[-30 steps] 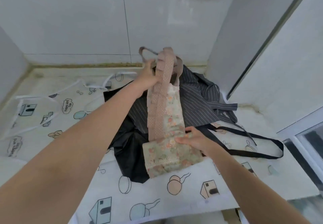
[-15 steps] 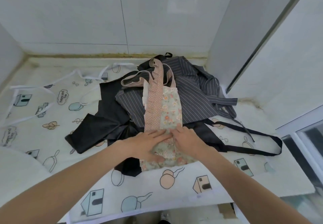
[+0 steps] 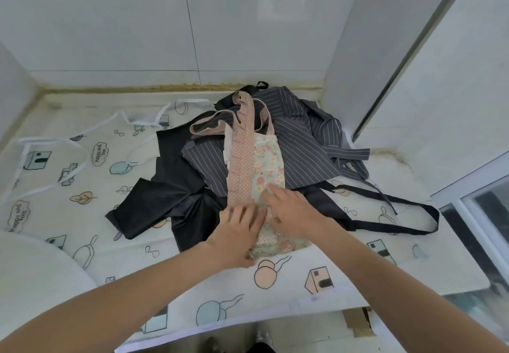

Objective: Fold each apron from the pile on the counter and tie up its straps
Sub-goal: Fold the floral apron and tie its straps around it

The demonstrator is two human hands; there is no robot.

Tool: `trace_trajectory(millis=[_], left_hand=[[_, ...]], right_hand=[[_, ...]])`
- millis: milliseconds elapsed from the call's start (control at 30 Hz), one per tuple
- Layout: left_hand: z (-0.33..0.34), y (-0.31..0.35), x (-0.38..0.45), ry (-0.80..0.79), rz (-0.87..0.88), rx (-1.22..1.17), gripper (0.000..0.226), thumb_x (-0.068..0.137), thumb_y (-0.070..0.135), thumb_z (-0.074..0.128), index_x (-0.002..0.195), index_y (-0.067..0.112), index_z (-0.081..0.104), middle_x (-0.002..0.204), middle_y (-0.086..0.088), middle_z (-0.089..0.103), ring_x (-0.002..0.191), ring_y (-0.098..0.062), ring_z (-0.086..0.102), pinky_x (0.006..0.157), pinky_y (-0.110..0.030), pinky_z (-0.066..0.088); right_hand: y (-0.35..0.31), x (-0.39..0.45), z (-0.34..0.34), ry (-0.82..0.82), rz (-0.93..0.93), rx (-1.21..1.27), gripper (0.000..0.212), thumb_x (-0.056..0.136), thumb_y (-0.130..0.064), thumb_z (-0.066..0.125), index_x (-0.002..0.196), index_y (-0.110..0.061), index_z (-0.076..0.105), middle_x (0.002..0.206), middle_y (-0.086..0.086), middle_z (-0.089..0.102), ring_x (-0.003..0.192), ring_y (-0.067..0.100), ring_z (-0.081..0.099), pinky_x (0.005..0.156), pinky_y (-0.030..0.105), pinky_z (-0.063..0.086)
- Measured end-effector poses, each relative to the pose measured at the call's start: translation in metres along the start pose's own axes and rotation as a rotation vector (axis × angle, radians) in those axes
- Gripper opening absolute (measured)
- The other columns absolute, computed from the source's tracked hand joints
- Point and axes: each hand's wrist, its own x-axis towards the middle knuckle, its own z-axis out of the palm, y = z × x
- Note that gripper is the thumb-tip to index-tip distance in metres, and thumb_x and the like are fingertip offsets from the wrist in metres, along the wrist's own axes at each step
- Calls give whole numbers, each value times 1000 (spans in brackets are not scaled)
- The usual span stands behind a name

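1. The floral apron (image 3: 268, 160) lies folded into a long narrow strip on top of the pile, its near end under both hands; it runs away from the hands toward the back wall, with its near corner showing just below the right wrist.
2. The left hand (image 3: 237, 231) rests flat on the near left part of the strip, fingers straight and spread, pressing the cloth down and curled round nothing; the right hand (image 3: 292, 209) lies just beside it on the right, also flat, fingers straight and pointing up-left across the floral print; the two hands nearly touch.
3. The pink dotted strap (image 3: 242, 168) runs lengthwise along the strip's left half, from under the left fingertips away to the far end; beyond it the neck loop (image 3: 209, 129) curls to the left over the dark cloth.
4. Under the strip, beyond and to the right of the hands, lies the grey striped apron (image 3: 300, 149), crumpled, its ties trailing to the right.
5. To the left of the hands and beneath the striped one spreads the black apron (image 3: 168, 193); its black strap (image 3: 399, 215) makes a long loop well to the right of the right hand.
6. All of it rests on the printed white apron (image 3: 96, 176), spread over the counter (image 3: 385, 176), its white ties (image 3: 154, 121) looping far left of the hands; tiled wall (image 3: 137, 36) stands behind.
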Motion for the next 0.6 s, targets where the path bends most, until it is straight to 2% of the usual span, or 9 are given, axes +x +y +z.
trace_trajectory(millis=[67,167,233,300,367,433,500,533,600], left_hand=[[5,2,0,16,-14,-17,118,50,69,69,137,2,25,122,-19,54,101,-36,51,77,-48,50],[-6,-4,11,-73,45,-155,107,73,54,63,148,8,2,143,-15,27,127,-35,31,104,-47,33],[-23,-12,16,-178,81,-342,104,76,46,66,150,11,3,143,-11,31,128,-29,32,107,-39,31],[-33,-22,20,-229,105,-518,91,77,40,69,148,14,19,133,-7,46,118,-23,45,99,-29,40],[-40,-36,24,-273,100,-662,71,79,35,70,140,20,38,128,-1,54,111,-19,53,94,-28,46],[-46,-50,27,-289,61,-777,59,81,37,69,134,21,47,126,3,57,110,-16,55,94,-28,48],[-49,-66,29,-294,-13,-920,55,82,42,67,131,21,51,125,6,57,111,-13,54,95,-25,46],[-48,-72,30,-290,-51,-1001,58,82,46,67,132,23,50,126,8,55,113,-11,53,98,-24,44],[-48,-86,34,-293,-139,-1134,63,80,53,65,133,24,50,127,10,54,115,-10,52,102,-25,42]], right_hand=[[3,-10,2,0,-95,50,65,89,-20,51,146,-10,23,153,7,19,140,25,22,112,40,26],[5,-18,14,-128,-93,-64,90,85,-38,60,151,-8,7,158,5,5,146,19,6,119,37,9],[3,-15,20,-154,-77,-168,98,83,-41,64,150,-5,3,158,7,1,146,22,3,119,37,7],[2,-7,18,-124,-71,-115,85,82,-30,67,147,-5,18,153,11,23,140,26,23,114,37,24],[3,3,5,-142,-9,68,70,81,-22,69,141,-12,34,134,10,47,124,28,46,100,34,41],[9,9,-14,-238,43,186,61,80,-27,72,134,-15,45,119,7,56,111,26,53,90,31,46],[18,19,-34,-322,78,219,39,79,-33,73,109,-15,57,101,-2,56,95,18,54,75,24,44],[24,26,-40,-369,102,248,34,78,-37,73,100,-17,56,98,-6,54,92,15,53,72,21,41],[33,42,-54,-458,138,349,53,70,-47,77,110,-18,56,113,-10,55,105,14,52,88,22,43]])
